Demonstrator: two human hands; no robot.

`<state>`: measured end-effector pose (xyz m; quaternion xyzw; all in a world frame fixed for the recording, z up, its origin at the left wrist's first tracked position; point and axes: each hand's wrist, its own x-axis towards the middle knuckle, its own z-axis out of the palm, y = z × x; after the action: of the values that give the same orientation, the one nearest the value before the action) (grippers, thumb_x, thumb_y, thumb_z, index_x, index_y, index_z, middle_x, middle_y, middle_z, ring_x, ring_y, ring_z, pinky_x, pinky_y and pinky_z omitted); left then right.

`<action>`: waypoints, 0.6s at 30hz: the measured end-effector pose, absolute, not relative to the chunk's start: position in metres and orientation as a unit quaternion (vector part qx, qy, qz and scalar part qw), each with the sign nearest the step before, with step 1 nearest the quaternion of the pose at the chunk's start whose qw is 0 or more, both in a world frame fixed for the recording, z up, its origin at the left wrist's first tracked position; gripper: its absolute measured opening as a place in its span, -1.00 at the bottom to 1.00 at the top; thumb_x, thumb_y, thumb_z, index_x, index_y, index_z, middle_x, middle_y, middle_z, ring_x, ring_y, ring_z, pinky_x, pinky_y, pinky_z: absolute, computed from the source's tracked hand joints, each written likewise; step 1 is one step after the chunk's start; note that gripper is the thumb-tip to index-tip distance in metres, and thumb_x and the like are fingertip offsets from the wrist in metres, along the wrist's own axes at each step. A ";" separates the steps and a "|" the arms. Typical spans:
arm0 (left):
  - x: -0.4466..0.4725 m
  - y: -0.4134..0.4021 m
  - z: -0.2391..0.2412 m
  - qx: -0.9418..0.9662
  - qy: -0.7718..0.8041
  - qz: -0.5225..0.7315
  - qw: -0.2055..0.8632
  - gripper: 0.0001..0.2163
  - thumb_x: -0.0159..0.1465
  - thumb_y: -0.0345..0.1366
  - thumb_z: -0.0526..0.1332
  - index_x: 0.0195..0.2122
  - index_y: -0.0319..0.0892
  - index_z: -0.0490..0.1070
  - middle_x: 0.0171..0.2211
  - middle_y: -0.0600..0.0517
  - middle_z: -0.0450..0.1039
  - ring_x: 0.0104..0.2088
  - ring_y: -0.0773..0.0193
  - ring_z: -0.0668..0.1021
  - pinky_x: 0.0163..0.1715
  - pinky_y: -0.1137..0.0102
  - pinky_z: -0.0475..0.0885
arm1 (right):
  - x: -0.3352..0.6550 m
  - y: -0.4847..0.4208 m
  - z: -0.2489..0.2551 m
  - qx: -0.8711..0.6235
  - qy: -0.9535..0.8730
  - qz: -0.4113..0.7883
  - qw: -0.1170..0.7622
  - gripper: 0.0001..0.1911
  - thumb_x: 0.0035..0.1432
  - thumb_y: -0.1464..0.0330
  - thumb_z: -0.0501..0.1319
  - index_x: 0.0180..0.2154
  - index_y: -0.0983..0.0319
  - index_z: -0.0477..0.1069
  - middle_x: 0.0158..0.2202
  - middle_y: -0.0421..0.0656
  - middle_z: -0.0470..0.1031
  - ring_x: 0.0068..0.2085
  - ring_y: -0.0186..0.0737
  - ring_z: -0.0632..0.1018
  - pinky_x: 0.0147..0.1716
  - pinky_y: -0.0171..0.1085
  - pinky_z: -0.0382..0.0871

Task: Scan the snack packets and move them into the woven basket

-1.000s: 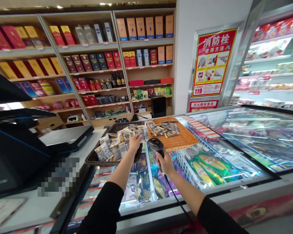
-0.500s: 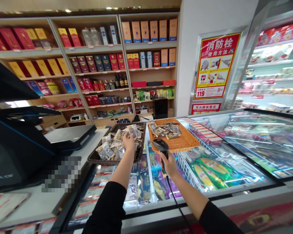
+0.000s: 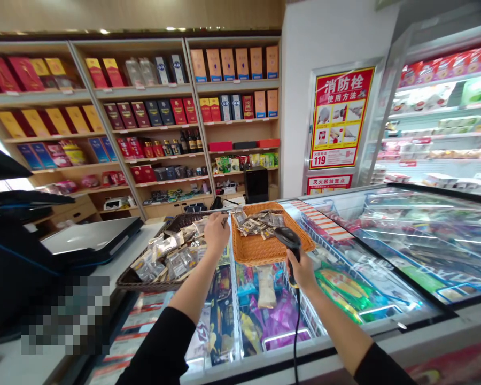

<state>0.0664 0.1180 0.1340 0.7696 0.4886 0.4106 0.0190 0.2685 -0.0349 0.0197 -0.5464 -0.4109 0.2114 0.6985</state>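
My left hand [image 3: 216, 232] reaches over the far end of a dark wicker basket [image 3: 133, 278] heaped with small clear snack packets [image 3: 166, 255]; its fingers curl down among them, and what they hold is hidden. My right hand [image 3: 300, 270] grips a black barcode scanner [image 3: 287, 238] by the handle, its head beside the near edge of an orange wicker tray [image 3: 260, 250] that holds several more packets [image 3: 256, 222]. The scanner's cable [image 3: 295, 331] hangs down toward me. Both baskets rest on the glass lid of a chest freezer [image 3: 385, 299].
A black till with a flat grey panel [image 3: 86, 238] stands on the counter at left. Shelves of boxed bottles [image 3: 156, 112] fill the back wall. A red fire-hydrant poster [image 3: 339, 117] hangs on the pillar, and an open chiller [image 3: 444, 117] is at right.
The view has shifted left and down. My left hand moved from the middle of the dark basket to its far end. The scanner moved right, nearer the orange tray.
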 end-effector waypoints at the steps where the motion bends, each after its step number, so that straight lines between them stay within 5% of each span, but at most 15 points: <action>1: 0.081 0.121 0.131 0.800 0.475 0.366 0.023 -0.72 0.23 -0.41 0.11 -0.07 -0.12 0.50 0.06 -0.07 0.41 0.06 0.14 0.46 0.10 0.31 0.33 | 0.268 -0.035 0.018 -0.545 -0.408 0.214 0.700 -0.55 0.11 -0.08 0.18 -0.42 0.17 0.26 -0.70 -0.33 0.30 -0.74 -0.32 0.33 -0.75 -0.35 0.22; 9: 0.161 0.164 0.090 0.864 0.501 0.057 0.022 -0.60 0.18 -0.42 0.20 0.07 -0.26 0.36 0.10 -0.26 0.38 0.10 -0.02 0.45 0.00 0.23 0.39 | 0.260 -0.031 0.012 -0.540 -0.387 0.240 0.708 -0.57 0.14 -0.06 0.15 -0.44 0.17 0.23 -0.72 -0.33 0.28 -0.75 -0.32 0.32 -0.77 -0.36 0.20; 14: 0.166 0.178 0.083 0.856 0.515 0.045 0.027 -0.68 0.18 -0.50 0.14 -0.03 -0.25 0.43 -0.03 -0.26 0.48 -0.01 0.01 0.53 -0.07 0.24 0.41 | 0.262 -0.026 0.006 -0.546 -0.388 0.253 0.698 -0.60 0.16 -0.03 0.14 -0.39 0.18 0.26 -0.70 -0.34 0.29 -0.75 -0.32 0.34 -0.78 -0.37 0.21; 18: 0.153 0.188 0.093 0.839 0.503 0.175 0.111 -0.87 0.15 -0.41 0.20 -0.30 -0.24 0.50 -0.29 -0.15 0.56 -0.16 0.05 0.58 -0.15 0.28 0.42 | 0.261 -0.025 0.006 -0.553 -0.392 0.244 0.694 -0.60 0.16 -0.02 0.14 -0.37 0.19 0.27 -0.71 -0.35 0.27 -0.75 -0.32 0.34 -0.77 -0.37 0.21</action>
<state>0.1533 0.1879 0.0926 0.8389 0.5031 0.1751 0.1111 0.2613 -0.0251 0.0057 -0.5526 -0.3916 0.2442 0.6940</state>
